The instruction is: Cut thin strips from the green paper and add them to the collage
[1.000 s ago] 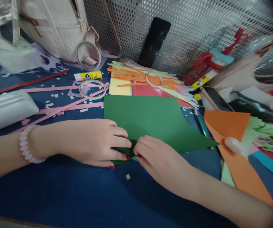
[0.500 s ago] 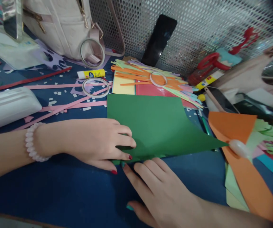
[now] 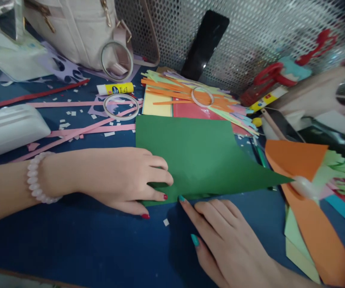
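Head view, hands [image 3: 172,200] pressing green paper [image 3: 202,156]

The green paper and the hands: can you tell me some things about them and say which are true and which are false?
1. The left hand lies on the green paper. True.
2. The right hand holds scissors. False: it holds nothing; a fingertip touches the paper's near edge.
3. The glue stick lies on the green paper. False: it lies apart, on the blue table near the tape ring.
4. A bead bracelet is on the left wrist. True.
5. The green paper is cut into strips. False: it is one whole sheet; the strips are pink and orange.
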